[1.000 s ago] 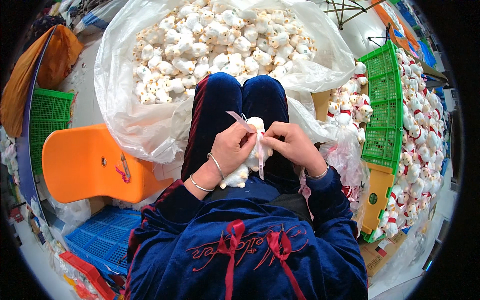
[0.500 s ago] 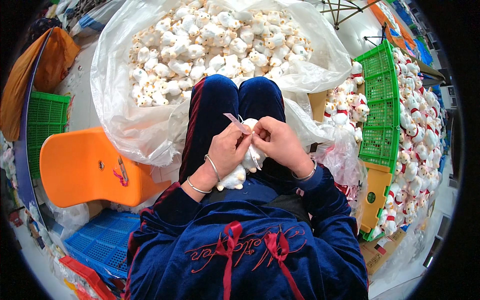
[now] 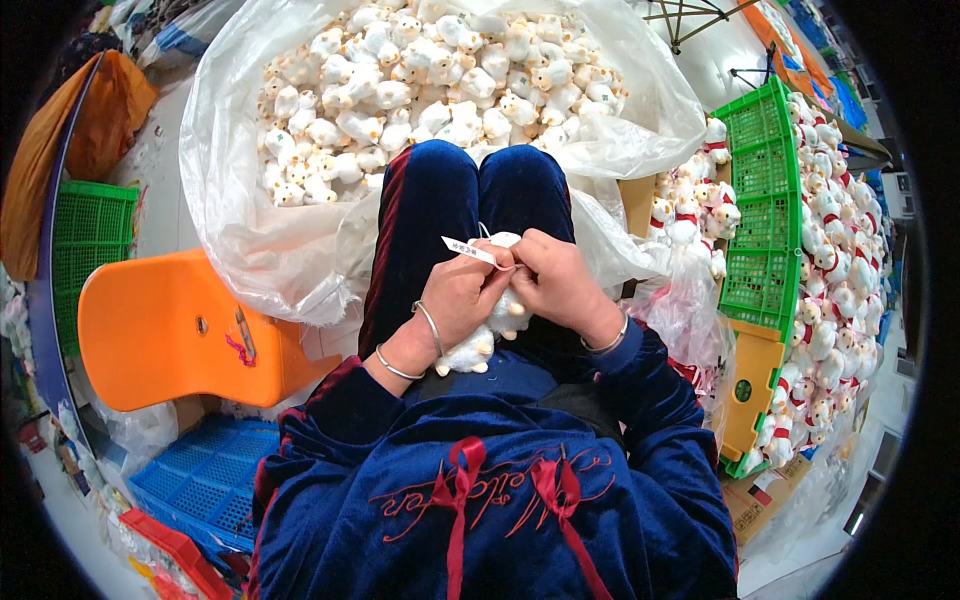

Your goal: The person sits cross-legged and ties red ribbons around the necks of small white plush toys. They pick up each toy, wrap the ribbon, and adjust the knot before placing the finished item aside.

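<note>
A narrow white paper tag (image 3: 468, 251) stuck out leftward above my left hand (image 3: 462, 298), pinched at my fingertips.

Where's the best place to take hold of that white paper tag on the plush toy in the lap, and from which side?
Probably by the tag's free left end, coming from the left. It is a thin flat strip sticking out past the left hand, with its right end pinched by the fingertips against the plush toy. A light pinch grip across its flat faces suits it.
</note>
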Available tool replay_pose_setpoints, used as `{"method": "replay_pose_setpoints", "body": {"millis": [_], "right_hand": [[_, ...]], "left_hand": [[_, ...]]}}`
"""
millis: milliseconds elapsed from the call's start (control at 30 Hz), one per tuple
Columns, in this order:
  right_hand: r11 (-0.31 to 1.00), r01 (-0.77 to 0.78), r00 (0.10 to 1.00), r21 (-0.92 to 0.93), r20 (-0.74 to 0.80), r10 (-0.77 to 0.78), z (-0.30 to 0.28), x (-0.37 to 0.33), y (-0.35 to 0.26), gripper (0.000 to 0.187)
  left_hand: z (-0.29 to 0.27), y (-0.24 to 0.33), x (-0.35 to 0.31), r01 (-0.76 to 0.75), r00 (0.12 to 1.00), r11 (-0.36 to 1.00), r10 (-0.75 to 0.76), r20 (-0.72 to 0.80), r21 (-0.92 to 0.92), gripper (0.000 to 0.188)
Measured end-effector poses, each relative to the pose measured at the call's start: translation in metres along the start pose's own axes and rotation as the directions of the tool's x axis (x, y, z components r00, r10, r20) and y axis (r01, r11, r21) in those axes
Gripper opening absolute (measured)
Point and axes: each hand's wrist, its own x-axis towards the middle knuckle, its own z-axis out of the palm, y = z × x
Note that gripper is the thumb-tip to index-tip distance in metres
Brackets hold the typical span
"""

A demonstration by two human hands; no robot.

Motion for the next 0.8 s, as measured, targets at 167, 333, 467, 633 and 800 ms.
{"method": "replay_pose_setpoints", "body": {"millis": [167,333,467,633,800], "right_hand": [[0.974,-0.163,0.95,0.157,0.291,0.112,-0.033,0.008,0.004,0.01],[0.993,-0.013,0.959,0.113,0.283,-0.02,-0.046,0.016,0.004,0.013],[1.0,-0.028,0.94,-0.004,0.341,0.028,-0.055,0.02,0.0,0.016],[0.988,-0.138,0.893,0.069,0.44,0.094,-0.076,0.026,-0.002,0.019],[0.827,-0.252,0.947,0.503,0.304,0.103,-0.058,0.016,0.018,0.019]], "left_hand": [[0.0,-0.012,-0.008,0.026,0.998,0.999,-0.028,0.052,0.04,0.007],[-0.002,-0.003,-0.004,-0.008,0.999,0.993,0.012,0.037,-0.114,0.008],[-0.002,-0.004,-0.005,-0.041,0.998,0.99,0.045,0.032,-0.138,0.008],[-0.003,-0.007,-0.006,-0.022,0.998,0.994,0.029,0.061,-0.11,0.008],[-0.004,-0.006,-0.007,0.015,0.998,0.989,-0.004,0.07,-0.149,0.009]]}}
